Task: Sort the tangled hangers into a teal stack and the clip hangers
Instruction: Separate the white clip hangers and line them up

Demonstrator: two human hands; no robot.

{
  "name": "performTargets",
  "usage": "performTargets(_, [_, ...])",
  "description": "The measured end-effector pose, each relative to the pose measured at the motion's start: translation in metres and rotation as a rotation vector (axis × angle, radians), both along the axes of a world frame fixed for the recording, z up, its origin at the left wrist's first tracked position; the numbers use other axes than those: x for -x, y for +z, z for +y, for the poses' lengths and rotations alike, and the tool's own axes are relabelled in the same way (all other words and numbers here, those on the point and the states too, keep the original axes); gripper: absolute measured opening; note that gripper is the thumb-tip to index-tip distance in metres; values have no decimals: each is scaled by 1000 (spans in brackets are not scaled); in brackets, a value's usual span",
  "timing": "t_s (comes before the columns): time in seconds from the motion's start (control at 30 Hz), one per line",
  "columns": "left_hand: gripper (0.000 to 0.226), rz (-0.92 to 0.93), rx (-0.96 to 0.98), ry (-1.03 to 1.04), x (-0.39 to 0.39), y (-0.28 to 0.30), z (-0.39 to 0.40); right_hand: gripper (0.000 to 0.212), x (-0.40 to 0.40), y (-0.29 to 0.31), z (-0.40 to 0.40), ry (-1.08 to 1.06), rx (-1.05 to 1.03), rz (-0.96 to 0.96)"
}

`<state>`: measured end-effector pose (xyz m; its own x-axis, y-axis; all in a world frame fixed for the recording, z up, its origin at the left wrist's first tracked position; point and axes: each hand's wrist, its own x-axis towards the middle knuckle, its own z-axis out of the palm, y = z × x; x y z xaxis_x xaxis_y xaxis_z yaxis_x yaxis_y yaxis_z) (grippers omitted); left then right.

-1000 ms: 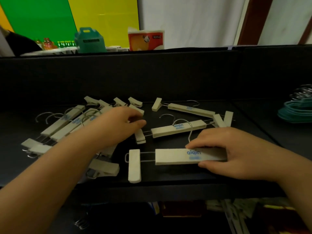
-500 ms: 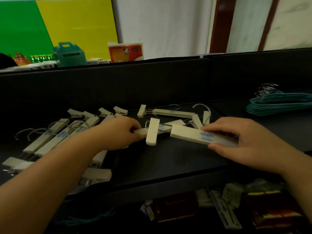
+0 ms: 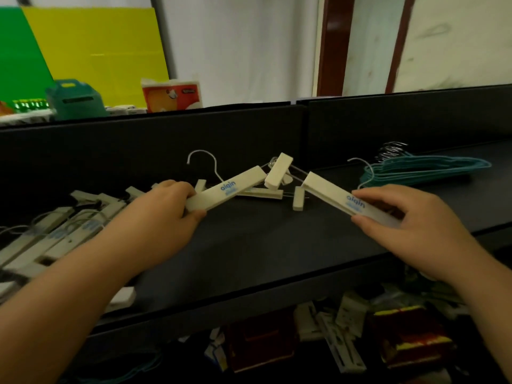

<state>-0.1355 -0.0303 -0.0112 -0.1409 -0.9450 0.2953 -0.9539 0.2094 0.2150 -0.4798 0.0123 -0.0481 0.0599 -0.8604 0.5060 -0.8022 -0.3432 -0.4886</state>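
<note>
My left hand (image 3: 169, 207) grips the near end of a cream clip hanger (image 3: 225, 191), raised above the black table (image 3: 263, 245) with its wire hook up and a clip dangling at its far end. In my right hand (image 3: 399, 217) is a second cream clip hanger (image 3: 332, 194), also lifted and angled toward the first. Another clip hanger (image 3: 260, 193) lies flat behind them. A group of clip hangers (image 3: 63, 228) lies at the left. The teal stack (image 3: 424, 173) of thin hangers rests at the far right.
A black partition wall (image 3: 194, 139) runs behind the table. Beyond it stand a teal box (image 3: 76, 99) and an orange-and-white pack (image 3: 171, 94). Below the table's front edge lie loose clips and red packets (image 3: 332, 336) on the floor.
Both hands have lifted their clip hangers off the table and drawn them apart, the left one rising with its hook up. The view has shifted right, showing more of the teal stack.
</note>
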Motion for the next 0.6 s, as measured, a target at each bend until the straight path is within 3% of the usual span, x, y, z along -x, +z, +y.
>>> performTargets(0.3, [34, 84, 177, -48, 147, -1, -7, 42, 146, 2, 13, -109, 34, 20])
performTargets(0.6, [31, 169, 183, -93, 342, -7, -26, 42, 338, -4, 14, -191, 20, 1])
